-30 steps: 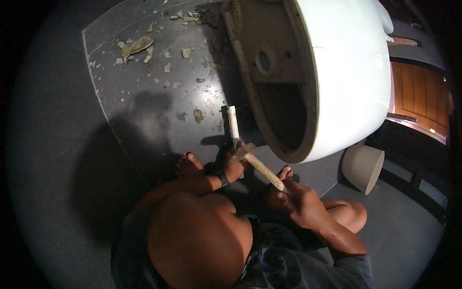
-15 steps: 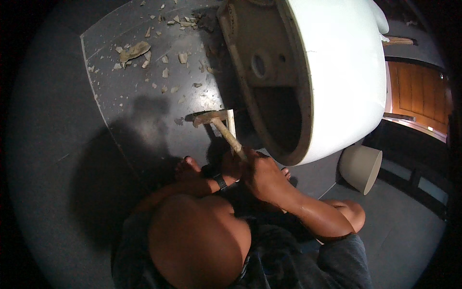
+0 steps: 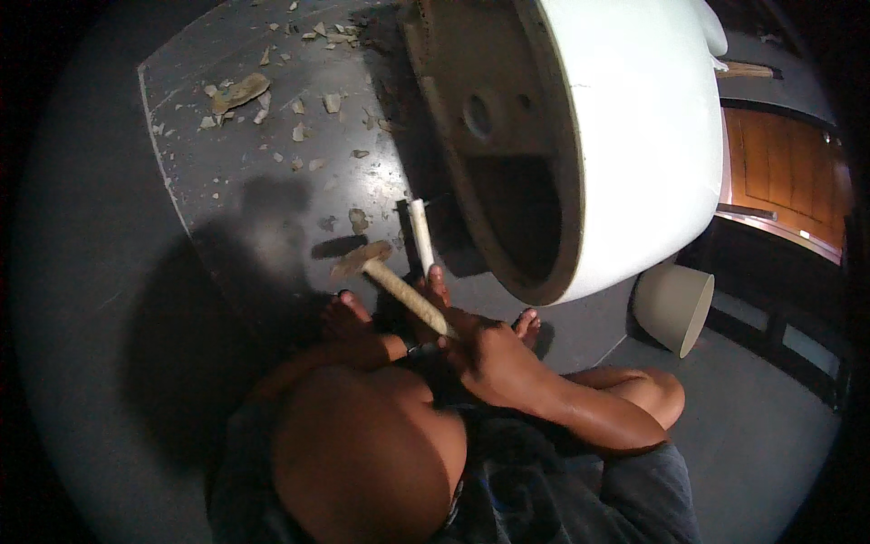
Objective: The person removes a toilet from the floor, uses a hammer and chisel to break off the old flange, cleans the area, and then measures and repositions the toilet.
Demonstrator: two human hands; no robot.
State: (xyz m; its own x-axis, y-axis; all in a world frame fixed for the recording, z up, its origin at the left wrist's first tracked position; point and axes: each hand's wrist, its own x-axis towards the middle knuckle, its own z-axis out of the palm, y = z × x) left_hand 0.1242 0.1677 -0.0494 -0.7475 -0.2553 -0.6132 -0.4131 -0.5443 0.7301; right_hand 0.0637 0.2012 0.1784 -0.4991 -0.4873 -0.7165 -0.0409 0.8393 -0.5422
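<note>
Right hand grips the hammer, its head forward and left.

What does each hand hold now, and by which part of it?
The right hand holds the hammer by its handle. The left hand, partly hidden, holds the white rod by its lower part.

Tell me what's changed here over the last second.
The right hand has moved left, carrying the hammer. The hammer's head first swung forward to the far end of the white rod; now it is back nearer the person, left of the rod. Nothing was taken up or let go. The left hand still holds the rod, and the white fixture, shards and cream pot lie unmoved.
</note>
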